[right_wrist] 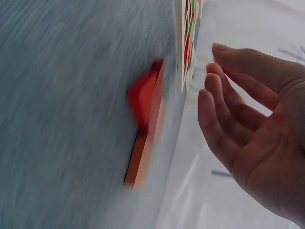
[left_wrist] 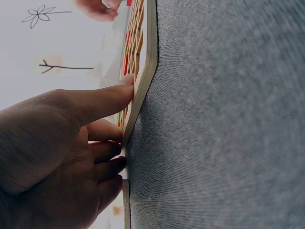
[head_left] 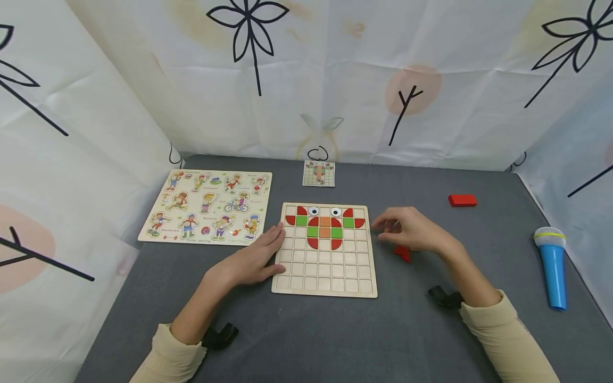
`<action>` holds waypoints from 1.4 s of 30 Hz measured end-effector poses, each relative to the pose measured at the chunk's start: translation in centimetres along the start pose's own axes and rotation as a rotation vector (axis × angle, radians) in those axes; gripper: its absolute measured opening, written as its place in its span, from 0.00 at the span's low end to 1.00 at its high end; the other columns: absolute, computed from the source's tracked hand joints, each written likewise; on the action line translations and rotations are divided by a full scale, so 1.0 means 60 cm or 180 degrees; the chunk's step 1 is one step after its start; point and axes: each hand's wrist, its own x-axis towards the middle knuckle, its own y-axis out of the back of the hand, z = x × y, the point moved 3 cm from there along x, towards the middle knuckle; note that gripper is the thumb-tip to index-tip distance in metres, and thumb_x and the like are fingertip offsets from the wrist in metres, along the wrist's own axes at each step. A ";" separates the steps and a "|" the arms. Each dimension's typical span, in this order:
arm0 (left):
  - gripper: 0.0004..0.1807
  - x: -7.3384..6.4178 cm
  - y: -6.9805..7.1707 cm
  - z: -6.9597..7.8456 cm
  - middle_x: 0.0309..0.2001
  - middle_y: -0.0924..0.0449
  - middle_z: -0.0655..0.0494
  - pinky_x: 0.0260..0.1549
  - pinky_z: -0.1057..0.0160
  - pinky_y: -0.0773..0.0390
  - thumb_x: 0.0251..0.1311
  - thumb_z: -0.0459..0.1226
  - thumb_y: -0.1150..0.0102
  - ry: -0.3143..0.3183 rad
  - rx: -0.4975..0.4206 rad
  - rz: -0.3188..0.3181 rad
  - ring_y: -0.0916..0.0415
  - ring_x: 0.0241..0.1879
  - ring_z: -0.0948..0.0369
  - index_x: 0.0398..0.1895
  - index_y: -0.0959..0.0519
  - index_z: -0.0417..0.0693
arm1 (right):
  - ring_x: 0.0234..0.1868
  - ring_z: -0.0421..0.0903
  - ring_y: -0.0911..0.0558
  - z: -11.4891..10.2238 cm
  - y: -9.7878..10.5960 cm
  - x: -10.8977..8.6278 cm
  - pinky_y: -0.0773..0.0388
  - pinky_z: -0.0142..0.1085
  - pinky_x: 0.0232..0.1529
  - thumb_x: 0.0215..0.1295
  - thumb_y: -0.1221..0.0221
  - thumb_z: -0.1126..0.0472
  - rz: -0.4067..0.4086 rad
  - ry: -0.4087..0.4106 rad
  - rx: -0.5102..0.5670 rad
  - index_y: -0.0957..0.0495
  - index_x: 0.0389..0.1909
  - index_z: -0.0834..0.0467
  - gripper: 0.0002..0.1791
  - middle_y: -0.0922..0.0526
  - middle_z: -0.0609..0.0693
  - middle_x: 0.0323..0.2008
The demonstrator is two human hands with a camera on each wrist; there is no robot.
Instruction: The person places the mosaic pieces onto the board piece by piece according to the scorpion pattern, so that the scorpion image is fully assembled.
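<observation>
A square wooden grid board [head_left: 325, 276] lies on the table, its upper cells filled with red, green and orange pieces and two eye pieces. My left hand [head_left: 256, 258] rests against the board's left edge, fingers fairly straight and the thumb touching the rim, as the left wrist view also shows. Just off the right edge hovers my right hand [head_left: 407, 227], fingers loosely bent. Nothing shows between its fingers [right_wrist: 214, 102] in the right wrist view. Below that hand lie a red piece [head_left: 403, 253] and, in the right wrist view, an orange piece [right_wrist: 138, 164], partly hidden from the head view.
A small pattern card [head_left: 319, 174] stands behind the board. To the left lies an illustrated puzzle board [head_left: 206, 207]. A red block [head_left: 462, 200] sits at the back right, and a blue toy microphone [head_left: 553, 271] lies near the table's right edge. Patterned white cloth encloses the table.
</observation>
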 end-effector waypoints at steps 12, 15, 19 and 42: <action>0.47 -0.002 0.001 0.001 0.90 0.61 0.39 0.86 0.38 0.47 0.78 0.43 0.37 -0.0019 0.0002 0.0023 0.60 0.90 0.40 0.87 0.51 0.31 | 0.43 0.45 0.14 0.055 0.019 -0.035 0.12 0.40 0.45 0.66 0.28 0.70 -0.0128 -0.0289 -0.0126 0.11 0.52 0.63 0.14 0.08 0.53 0.45; 0.47 -0.002 0.001 0.001 0.90 0.61 0.39 0.86 0.38 0.47 0.78 0.43 0.37 -0.0025 0.0005 0.0023 0.59 0.90 0.40 0.87 0.51 0.31 | 0.45 0.48 0.14 0.059 0.021 -0.035 0.11 0.43 0.46 0.65 0.27 0.70 -0.0133 -0.0259 -0.0128 0.11 0.51 0.62 0.14 0.08 0.53 0.46; 0.47 -0.001 0.001 0.000 0.90 0.61 0.39 0.86 0.38 0.47 0.78 0.43 0.37 -0.0025 0.0010 0.0017 0.59 0.90 0.40 0.87 0.51 0.31 | 0.45 0.48 0.13 0.062 0.022 -0.035 0.11 0.44 0.46 0.66 0.26 0.68 -0.0121 -0.0226 -0.0140 0.10 0.51 0.62 0.14 0.08 0.53 0.46; 0.49 0.006 -0.012 -0.018 0.91 0.61 0.41 0.85 0.36 0.48 0.78 0.48 0.37 -0.0151 -0.0139 0.0091 0.60 0.90 0.41 0.88 0.51 0.34 | 0.42 0.45 0.13 0.077 0.023 -0.027 0.11 0.41 0.46 0.64 0.27 0.72 -0.0086 -0.0157 -0.0199 0.11 0.50 0.64 0.14 0.08 0.53 0.44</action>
